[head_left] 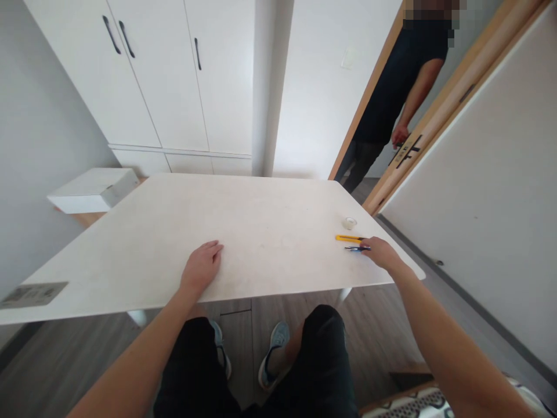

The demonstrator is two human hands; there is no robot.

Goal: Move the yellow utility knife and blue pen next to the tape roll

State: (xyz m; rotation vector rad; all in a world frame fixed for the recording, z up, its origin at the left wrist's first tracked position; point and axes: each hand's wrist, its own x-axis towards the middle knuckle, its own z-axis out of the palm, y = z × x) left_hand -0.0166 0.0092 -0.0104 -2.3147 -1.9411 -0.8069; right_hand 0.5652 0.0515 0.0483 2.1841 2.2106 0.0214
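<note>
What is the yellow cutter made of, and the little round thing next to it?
The yellow cutter looks like glossy plastic, judging by its bright, even colour. The little round thing looks see-through and shiny, perhaps a roll of clear tape; too small to be sure.

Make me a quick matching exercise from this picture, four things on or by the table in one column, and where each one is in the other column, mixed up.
Things:
1. yellow utility knife
2. roll of clear tape
3. left hand
4. white box

Places:
A. flat on the table's middle, near the front edge
B. off the table's far left corner
C. just beyond the right hand
D. farthest out on the table's right side

Pairs: 1-C, 2-D, 3-A, 4-B
</note>
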